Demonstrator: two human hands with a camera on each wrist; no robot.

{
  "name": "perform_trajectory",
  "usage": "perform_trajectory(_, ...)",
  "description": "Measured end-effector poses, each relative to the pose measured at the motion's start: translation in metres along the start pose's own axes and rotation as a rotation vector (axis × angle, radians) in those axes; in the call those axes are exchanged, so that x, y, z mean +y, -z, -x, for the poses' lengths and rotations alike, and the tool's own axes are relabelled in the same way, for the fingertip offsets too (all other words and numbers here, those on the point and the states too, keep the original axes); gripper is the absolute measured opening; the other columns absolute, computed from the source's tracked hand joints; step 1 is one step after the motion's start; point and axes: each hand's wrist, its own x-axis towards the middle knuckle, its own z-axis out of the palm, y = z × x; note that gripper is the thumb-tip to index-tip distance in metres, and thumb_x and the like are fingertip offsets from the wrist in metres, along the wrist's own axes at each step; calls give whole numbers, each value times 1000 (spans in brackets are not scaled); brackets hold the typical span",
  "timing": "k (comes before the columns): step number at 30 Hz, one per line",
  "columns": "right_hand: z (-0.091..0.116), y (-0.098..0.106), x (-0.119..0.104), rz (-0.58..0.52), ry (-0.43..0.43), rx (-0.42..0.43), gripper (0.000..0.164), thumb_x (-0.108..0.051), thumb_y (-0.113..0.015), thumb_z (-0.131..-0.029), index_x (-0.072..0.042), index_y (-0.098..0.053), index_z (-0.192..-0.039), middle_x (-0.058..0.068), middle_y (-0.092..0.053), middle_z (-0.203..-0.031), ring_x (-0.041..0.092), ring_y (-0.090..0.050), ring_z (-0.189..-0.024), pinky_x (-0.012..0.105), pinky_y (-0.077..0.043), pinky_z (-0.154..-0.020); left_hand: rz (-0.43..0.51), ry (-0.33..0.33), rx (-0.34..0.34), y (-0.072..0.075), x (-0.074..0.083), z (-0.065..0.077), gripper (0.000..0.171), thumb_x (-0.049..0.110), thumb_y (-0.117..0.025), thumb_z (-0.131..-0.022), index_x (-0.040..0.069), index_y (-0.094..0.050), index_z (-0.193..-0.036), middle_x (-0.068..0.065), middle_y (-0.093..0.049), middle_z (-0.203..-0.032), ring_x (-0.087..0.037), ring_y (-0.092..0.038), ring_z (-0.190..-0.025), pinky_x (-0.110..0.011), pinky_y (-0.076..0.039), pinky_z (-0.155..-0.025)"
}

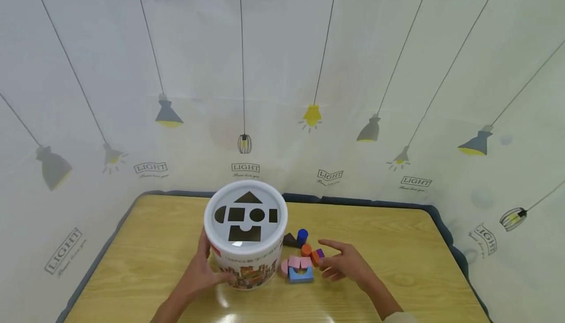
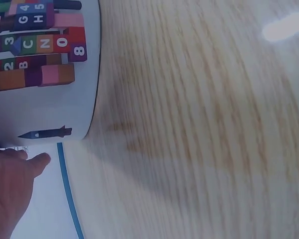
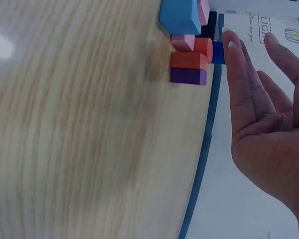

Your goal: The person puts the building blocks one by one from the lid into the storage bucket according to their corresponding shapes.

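Note:
A white toy-block bucket [image 1: 247,259] with printed block pictures is at the table's middle. Its white lid [image 1: 222,235] has several shaped holes, among them a triangle, a circle and an arch. My left hand [image 1: 200,269] grips the bucket's left side, thumb across the front, the other fingers partly hidden behind it. Right of the bucket lies a small group of blocks: a blue arch [image 1: 301,276], pink pieces [image 1: 300,262], a red-orange cylinder [image 1: 306,250], a blue cylinder [image 1: 302,236], a dark wedge [image 1: 290,240] and an orange-and-purple pair [image 3: 188,67]. My right hand [image 1: 344,263] hovers beside them, fingers extended, holding nothing.
The wood-grain table [image 1: 163,235] has a dark blue edge [image 1: 353,202] along its back and sides. Behind it stands a pale curtain [image 1: 282,68] printed with hanging lamps.

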Motion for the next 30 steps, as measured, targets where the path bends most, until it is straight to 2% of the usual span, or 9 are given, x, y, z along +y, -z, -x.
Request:
perform_trajectory(7,-4,-16,5,27,-13,-5,57,-23,-71,-89,-6,-52,-140,13,-74,-86,27,-72,-73,38,-63,-65,17,0,17,-4,3,0,146,25,-97,-53,33,6,-156,-2,-31,-155,-35,-33,-138,-69,-20,-112)
perform_trajectory(12,-7,-26,10,18,-23,-39,49,-22,-71,-89,-6,-59,-134,12,-73,-83,25,-71,-71,37,-63,-65,-18,24,27,-4,4,1,141,30,-96,-55,34,3,-156,-3,-34,-153,-34,-36,-137,-66,-25,-112)
perform_trajectory(19,-12,-39,15,49,-20,-80,44,-22,-72,-88,-11,-64,-129,9,-73,-81,23,-71,-69,35,-62,-61,-56,63,34,-6,6,1,138,32,-95,-55,37,0,-155,-5,-36,-152,-36,-33,-140,-67,-23,-113)
perform_trajectory(27,-17,-48,20,91,-28,-62,34,-15,-73,-87,-5,-67,-119,9,-73,-78,23,-72,-68,35,-62,-57,-25,72,37,-5,32,-1,134,21,-94,-57,30,-5,-156,-14,-40,-149,-41,-39,-135,-67,-27,-111)
perform_trajectory(30,-19,-49,22,113,-34,-52,30,-11,-71,-87,-4,-67,-116,10,-72,-76,23,-71,-66,36,-62,-57,-26,74,31,-5,30,-3,134,22,-95,-58,31,-5,-156,-13,-41,-148,-41,-40,-134,-67,-27,-110)
